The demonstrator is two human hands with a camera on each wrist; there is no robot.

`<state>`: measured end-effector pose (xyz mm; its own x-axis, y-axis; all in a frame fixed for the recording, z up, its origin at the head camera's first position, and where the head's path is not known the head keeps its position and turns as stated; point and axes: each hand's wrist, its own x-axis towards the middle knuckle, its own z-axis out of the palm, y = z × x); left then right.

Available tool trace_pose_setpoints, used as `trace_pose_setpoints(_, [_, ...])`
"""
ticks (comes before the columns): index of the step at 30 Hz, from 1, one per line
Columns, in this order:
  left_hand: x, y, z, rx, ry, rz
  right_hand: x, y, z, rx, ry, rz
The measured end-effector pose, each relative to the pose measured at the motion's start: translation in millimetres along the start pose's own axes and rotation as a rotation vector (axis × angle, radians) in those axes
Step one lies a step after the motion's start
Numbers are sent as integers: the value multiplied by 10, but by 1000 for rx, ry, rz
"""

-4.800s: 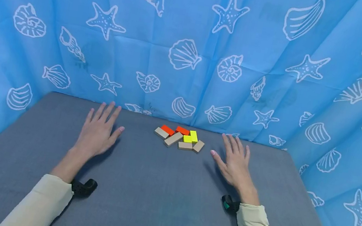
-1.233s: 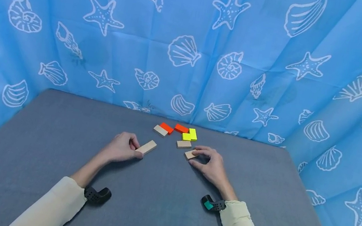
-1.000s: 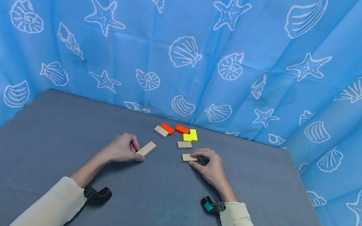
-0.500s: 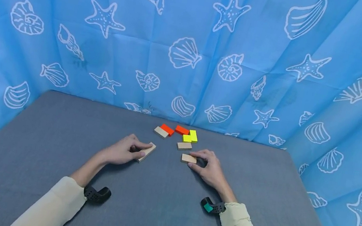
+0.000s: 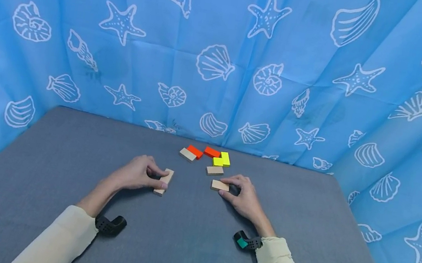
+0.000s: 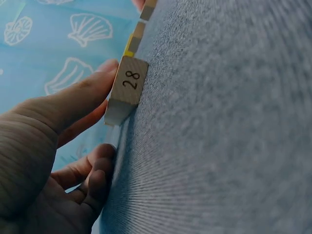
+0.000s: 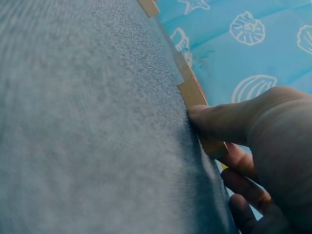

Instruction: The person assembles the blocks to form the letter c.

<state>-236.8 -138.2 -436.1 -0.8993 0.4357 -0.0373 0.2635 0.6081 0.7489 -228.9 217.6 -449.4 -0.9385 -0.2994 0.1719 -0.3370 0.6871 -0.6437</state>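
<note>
My left hand [image 5: 138,174] grips a long plain wooden block [image 5: 165,180] between thumb and fingers, left of the other blocks. Its end face, marked 28, shows close up in the left wrist view, the thumb [image 6: 97,80] along its side. On the right, my other hand [image 5: 244,196] pinches a shorter wooden block [image 5: 219,185] by its near and far sides. That block lies flat on the table, long side facing me. In the right wrist view the thumb [image 7: 209,119] presses on its near side, covering part of it.
Behind the hands lie two plain blocks, one at the centre [image 5: 215,170] and one farther left [image 5: 187,154]. Red blocks [image 5: 212,152] and yellow blocks [image 5: 225,158] sit beside them. A blue shell-patterned curtain [image 5: 216,95] hangs behind the grey table [image 5: 185,242].
Both hands, earlier spread beside the pile, now hold blocks taken from it. Over the last second the left block came nearer and turned to point more toward me; the right one turned sideways.
</note>
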Motion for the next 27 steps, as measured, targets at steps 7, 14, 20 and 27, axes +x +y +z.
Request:
trace_pose_setpoints(7, [-24, -5, -21, -21, 38, 18, -2, -15, 2, 11, -3, 9])
trace_pose_setpoints(14, [-20, -87, -21, -56, 49, 65, -2, -31, 0, 3, -7, 14])
trace_pose_setpoints(20, [-17, -147, -25, -92, 40, 101, 7, -56, -1, -11, -7, 5])
trace_pose_setpoints(27, [-20, -147, -22, -111, 40, 105, 8, -164, 15, -61, -44, -27])
